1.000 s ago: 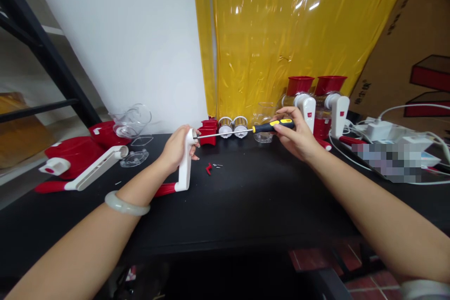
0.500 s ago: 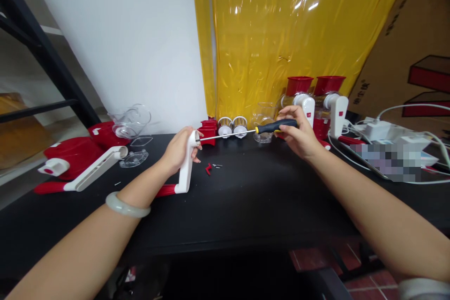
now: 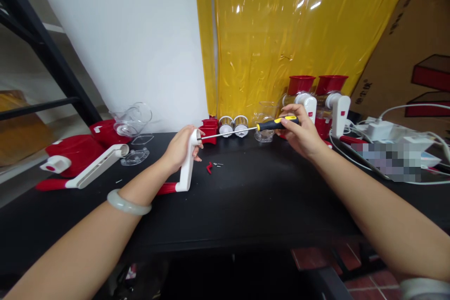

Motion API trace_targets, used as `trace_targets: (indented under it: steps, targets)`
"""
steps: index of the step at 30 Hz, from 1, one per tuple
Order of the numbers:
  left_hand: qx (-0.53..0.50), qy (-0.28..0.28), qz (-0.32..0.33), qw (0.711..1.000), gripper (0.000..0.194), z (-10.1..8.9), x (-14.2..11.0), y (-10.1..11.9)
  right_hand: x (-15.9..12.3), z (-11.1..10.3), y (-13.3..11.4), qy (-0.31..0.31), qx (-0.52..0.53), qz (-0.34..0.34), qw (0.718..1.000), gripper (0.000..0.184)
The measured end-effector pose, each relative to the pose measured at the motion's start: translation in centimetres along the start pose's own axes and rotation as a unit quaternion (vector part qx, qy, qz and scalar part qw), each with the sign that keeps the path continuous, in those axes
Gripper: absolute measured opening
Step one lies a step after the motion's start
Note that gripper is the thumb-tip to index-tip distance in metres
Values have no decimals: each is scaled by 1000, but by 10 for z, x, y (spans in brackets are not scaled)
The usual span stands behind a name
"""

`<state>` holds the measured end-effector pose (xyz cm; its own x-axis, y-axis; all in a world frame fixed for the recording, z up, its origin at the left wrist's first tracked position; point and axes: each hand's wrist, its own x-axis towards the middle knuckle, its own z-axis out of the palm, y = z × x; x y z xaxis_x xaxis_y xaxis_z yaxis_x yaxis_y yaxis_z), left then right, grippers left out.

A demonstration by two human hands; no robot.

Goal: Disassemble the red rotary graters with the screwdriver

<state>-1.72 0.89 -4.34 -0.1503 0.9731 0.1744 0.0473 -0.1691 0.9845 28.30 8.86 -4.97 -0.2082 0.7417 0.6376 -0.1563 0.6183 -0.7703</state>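
My left hand is closed around the top of a white crank handle with a red grip, which stands upright from the table. In my right hand is a screwdriver with a black and yellow handle, pinched by thumb and fingers. Its long shaft runs left, and the tip sits at the round opening in the top of the crank; the very end is hidden inside. Behind the crank lie a small red plastic part and several small metal pins.
Two grater drums stand at the back beside red parts. Two assembled rotary graters, cables and a tablet are on the right. On the left lie red bases, another crank and clear plastic housings.
The screwdriver handle has turned in my right fingers, so its yellow stripe now faces up. My left hand and the crank keep their place.
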Motion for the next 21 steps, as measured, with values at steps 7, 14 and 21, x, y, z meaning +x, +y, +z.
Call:
trace_targets:
  steps: [7,14,21]
  targets:
    - [0,-5,-2,1000,21,0,1,-1,0,-1,-3,20,-10,1,1000,32]
    - [5,2,-9,1000,20,2,-1,1,-2,-2,-7,46,-101,-11,994,25]
    - [7,-8,-7,1000,20,2,0,-1,-1,-2,-1,36,23,-22,999,33]
